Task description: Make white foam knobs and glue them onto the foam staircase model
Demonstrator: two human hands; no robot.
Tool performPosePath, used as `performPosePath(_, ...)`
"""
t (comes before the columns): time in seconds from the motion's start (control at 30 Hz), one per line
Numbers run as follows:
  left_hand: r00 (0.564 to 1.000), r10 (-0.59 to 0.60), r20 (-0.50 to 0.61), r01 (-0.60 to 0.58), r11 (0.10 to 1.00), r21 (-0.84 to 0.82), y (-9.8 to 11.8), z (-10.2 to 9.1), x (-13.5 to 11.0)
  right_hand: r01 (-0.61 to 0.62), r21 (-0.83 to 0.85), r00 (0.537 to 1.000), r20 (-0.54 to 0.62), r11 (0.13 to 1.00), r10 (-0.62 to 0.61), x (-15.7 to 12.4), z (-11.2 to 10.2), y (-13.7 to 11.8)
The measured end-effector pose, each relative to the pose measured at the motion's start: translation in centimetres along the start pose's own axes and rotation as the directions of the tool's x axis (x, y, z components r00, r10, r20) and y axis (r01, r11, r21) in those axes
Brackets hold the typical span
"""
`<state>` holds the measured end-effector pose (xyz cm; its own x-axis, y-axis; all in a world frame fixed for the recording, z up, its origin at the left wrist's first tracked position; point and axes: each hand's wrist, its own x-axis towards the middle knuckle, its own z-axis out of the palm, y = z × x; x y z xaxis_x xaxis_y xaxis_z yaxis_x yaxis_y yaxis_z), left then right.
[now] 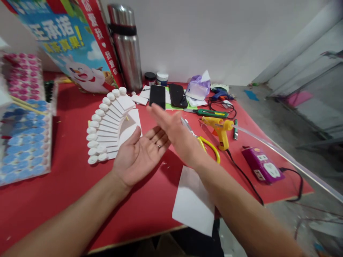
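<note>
My left hand (139,153) is held palm up above the red table (66,171), fingers spread and empty, with a ring on one finger. My right hand (174,130) hovers just above its fingertips, fingers stretched out flat and holding nothing. To the left of both hands stands a white foam spiral staircase model (109,125) with rounded knobs along its outer edge. Yellow-handled scissors (207,144) lie right behind my right wrist. A white sheet (193,201) hangs over the table's front edge under my right forearm.
A yellow glue gun (221,130), a green tool (211,113), a purple power strip (264,165), a black phone (157,95), a black case (177,95), small jars, a steel thermos (125,46), a colourful poster and a blue-and-pink dotted model (24,128) surround the hands.
</note>
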<state>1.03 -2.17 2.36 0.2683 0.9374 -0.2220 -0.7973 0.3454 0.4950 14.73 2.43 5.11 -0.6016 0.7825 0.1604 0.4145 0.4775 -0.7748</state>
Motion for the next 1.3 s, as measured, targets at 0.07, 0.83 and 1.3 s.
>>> performPosePath(0.07,1.0,-0.015,-0.027,0.012,0.994,-0.105,-0.2,0.0,0.2,-0.008,0.196,0.999,-0.047,0.981,0.017,-0.1,-1.2,0.7)
performPosePath(0.83,0.968,0.085,-0.236,0.068,0.815,0.575,-0.7,-0.8,-0.2,-0.263,0.872,0.959,0.188,0.413,0.213,-0.5,-1.4,1.6)
performPosePath(1.3,0.988,0.057,-0.145,0.012,0.9,0.436,-0.5,-0.6,0.0,-0.224,0.765,0.974,0.157,0.604,0.163,-0.8,-2.3,1.4)
